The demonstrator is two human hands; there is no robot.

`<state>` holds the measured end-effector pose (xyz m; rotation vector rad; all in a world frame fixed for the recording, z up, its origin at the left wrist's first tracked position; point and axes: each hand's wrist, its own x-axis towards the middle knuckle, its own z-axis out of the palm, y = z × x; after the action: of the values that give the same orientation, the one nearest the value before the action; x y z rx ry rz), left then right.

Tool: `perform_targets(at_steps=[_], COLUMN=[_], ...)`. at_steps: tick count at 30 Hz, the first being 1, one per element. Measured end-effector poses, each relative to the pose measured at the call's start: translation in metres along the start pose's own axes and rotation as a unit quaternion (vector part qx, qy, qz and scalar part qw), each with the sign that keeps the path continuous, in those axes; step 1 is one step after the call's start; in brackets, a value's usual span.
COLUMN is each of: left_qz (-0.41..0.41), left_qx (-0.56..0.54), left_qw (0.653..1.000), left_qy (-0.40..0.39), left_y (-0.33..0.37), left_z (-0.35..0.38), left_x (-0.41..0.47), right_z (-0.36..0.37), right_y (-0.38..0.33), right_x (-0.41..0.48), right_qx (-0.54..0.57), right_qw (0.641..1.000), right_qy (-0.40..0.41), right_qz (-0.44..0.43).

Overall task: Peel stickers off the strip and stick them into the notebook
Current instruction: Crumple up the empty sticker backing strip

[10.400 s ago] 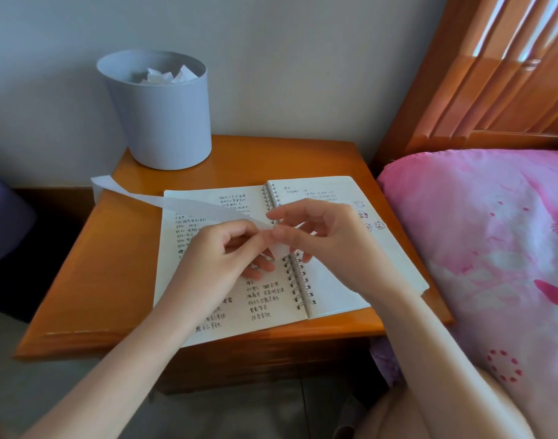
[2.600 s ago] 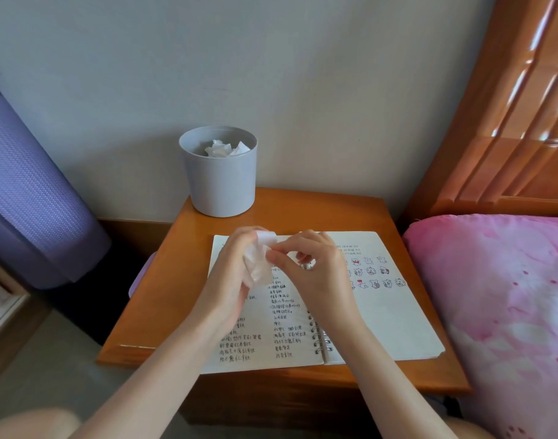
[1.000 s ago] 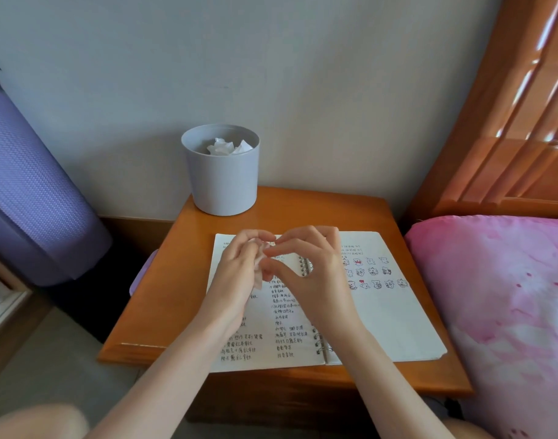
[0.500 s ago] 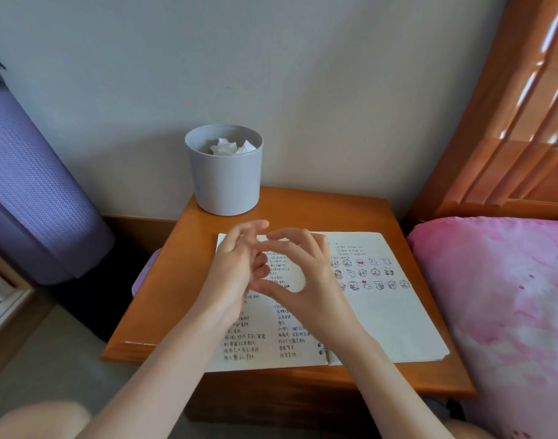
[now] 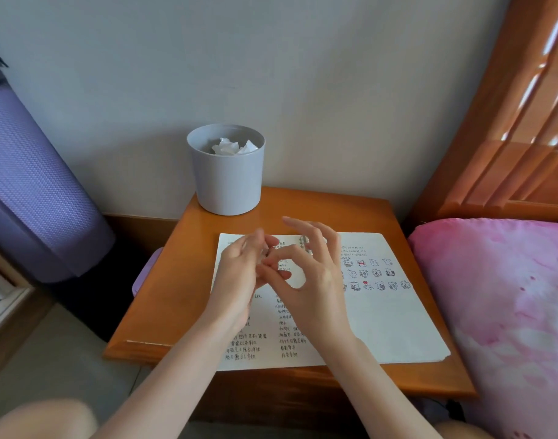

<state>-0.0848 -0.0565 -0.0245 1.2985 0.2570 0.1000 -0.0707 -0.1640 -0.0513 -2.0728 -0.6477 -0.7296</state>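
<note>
Head view, counts: left hand and right hand; one open notebook; three rows of stickers on its right page.
Notebook: middle of the surface, reaching its near edge.
Grip: fingertips of both meet above the binding; whether either pinches anything, cannot tell.
Around: one grey tub of crumpled paper, far left corner.
Hidden: hands cover most of the binding and some stickers.

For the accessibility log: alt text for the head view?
The left hand and right hand touch fingertips over an open notebook on a bedside table; whether they hold a sticker is unclear. Rows of stickers sit on the right page, a grey bin behind.
</note>
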Motion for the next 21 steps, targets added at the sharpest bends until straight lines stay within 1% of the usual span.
perform_targets(at_steps=[3, 5, 8, 9, 11, 14, 17, 21], left_qz=[0.008, 0.013, 0.053, 0.059, 0.038, 0.001, -0.012, 0.014], left_qx=[0.044, 0.067, 0.122, 0.132, 0.133, 0.146, 0.178, 0.232], left_qw=[0.999, 0.998, 0.991, 0.989, 0.99, 0.989, 0.984, 0.973], left_qy=[0.004, 0.01, 0.024, 0.027, 0.024, 0.011, -0.002, 0.002], left_y=[-0.001, -0.003, -0.006, -0.005, -0.001, 0.007, 0.012, 0.01], left_z=[0.002, 0.003, -0.004, -0.009, -0.017, -0.024, -0.021, -0.017], left_x=[0.003, 0.007, 0.014, 0.016, 0.019, 0.02, 0.019, 0.02], right_z=[0.0, -0.001, -0.005, -0.008, -0.017, -0.024, -0.021, -0.017], right_y=[0.0, -0.002, -0.009, -0.009, -0.004, 0.003, 0.003, 0.002], right_x=[0.001, 0.002, 0.001, 0.002, 0.007, 0.015, 0.013, 0.01], right_qx=[-0.005, 0.02, 0.112, 0.152, 0.2, 0.217, 0.204, 0.181], right_qw=[1.0, 0.999, 0.987, 0.979, 0.968, 0.96, 0.962, 0.965], right_qy=[0.019, -0.005, -0.096, -0.105, -0.075, -0.045, -0.066, -0.098], right_qz=[0.018, 0.037, 0.064, 0.086, 0.128, 0.173, 0.169, 0.164])
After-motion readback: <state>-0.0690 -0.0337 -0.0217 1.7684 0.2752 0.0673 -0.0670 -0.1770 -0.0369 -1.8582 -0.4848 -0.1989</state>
